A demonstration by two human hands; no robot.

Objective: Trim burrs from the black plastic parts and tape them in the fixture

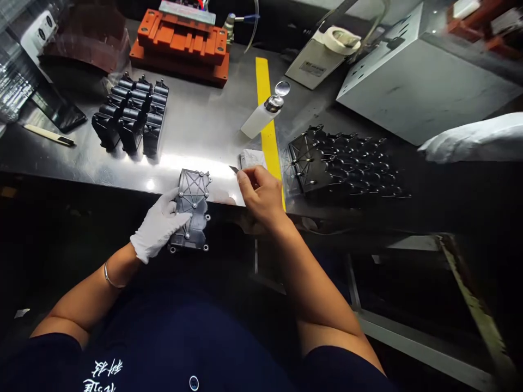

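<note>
My left hand (157, 227), in a white glove, is closed on a black moulded plastic part (199, 218) at the bench's front edge. The part's ribbed face, with several small round bosses, is turned up toward me. My bare right hand (265, 197) pinches a small thin dark blade (233, 169) between thumb and fingers, its tip pointing left, apart from the part. Just behind the right hand lies a folded white cloth (253, 158). Farther back, a white dispenser bottle (257, 121) with its lid flipped up stands on the bench.
Black parts (133, 114) stand in rows at the left; more black parts (351, 163) lie right of the yellow tape (269, 141). An orange fixture (180, 46) and a grey metal box (408, 76) stand behind. At far right is another person's gloved hand (476, 137).
</note>
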